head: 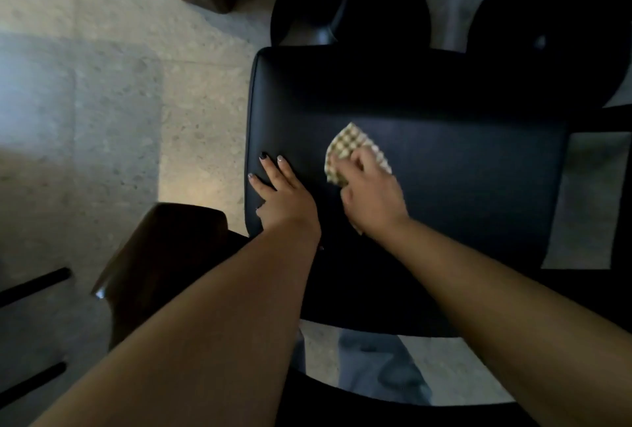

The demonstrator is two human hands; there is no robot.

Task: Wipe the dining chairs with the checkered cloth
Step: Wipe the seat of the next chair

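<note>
Now right hand [371, 197] presses checkered cloth [352, 153] onto chair seat [461, 170].

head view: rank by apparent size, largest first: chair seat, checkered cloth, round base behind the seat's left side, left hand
1. chair seat
2. round base, partly hidden by the seat
3. left hand
4. checkered cloth, mostly under the right hand, so its full size is unsure

No legible text, label, brand, number or sign on any surface.
</note>
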